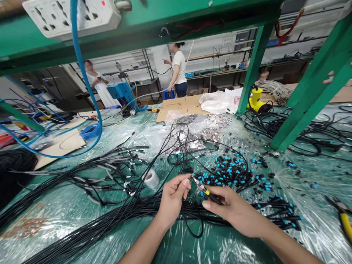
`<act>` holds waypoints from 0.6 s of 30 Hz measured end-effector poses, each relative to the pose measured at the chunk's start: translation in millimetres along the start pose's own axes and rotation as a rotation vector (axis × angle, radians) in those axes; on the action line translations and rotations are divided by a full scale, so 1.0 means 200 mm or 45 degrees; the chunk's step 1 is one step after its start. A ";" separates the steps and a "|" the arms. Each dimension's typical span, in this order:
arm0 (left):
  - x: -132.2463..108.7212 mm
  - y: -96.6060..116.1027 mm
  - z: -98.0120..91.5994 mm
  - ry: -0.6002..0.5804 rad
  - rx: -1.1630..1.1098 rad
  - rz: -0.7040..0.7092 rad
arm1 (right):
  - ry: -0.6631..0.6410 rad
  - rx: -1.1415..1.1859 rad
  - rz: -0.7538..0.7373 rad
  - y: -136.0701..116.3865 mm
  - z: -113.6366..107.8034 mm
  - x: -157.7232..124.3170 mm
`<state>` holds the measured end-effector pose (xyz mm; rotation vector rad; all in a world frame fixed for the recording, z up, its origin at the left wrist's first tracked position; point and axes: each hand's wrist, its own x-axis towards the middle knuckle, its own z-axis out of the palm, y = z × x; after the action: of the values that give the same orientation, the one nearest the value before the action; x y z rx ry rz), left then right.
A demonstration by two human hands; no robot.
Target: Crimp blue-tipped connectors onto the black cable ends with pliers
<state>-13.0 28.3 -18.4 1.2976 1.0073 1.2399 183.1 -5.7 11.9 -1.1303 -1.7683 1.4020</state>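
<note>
My left hand is closed in a pinch, thumb against forefinger, on what looks like the end of a black cable; the fingers hide most of it. In my right hand is a pair of pliers with yellow-and-black handles. Their metal jaws point up and left and meet the left fingertips. Under both hands runs a thick bundle of black cables. Just beyond the pliers lies a pile of small black connectors with bright blue parts.
A white roll stands left of my hands. Another pair of pliers lies at the right edge. Bags of metal pieces sit farther back. A green post and a hanging blue hose rise around the bench. Two people stand beyond.
</note>
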 end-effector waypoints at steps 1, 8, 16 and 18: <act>0.00 0.00 0.00 -0.004 -0.014 -0.008 | -0.045 0.078 0.037 0.01 0.00 0.00; 0.01 0.01 -0.01 -0.036 -0.081 -0.031 | -0.197 0.554 0.259 0.04 -0.01 -0.01; 0.01 0.02 0.01 -0.008 0.075 0.021 | 0.190 -0.068 -0.042 0.00 0.04 0.00; 0.00 0.02 0.02 -0.011 0.055 0.014 | 0.269 -0.215 -0.037 0.01 0.05 -0.01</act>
<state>-10.3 28.0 -14.0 1.3422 1.0269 1.2255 175.7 -11.0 7.7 -1.2847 -1.7670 1.0880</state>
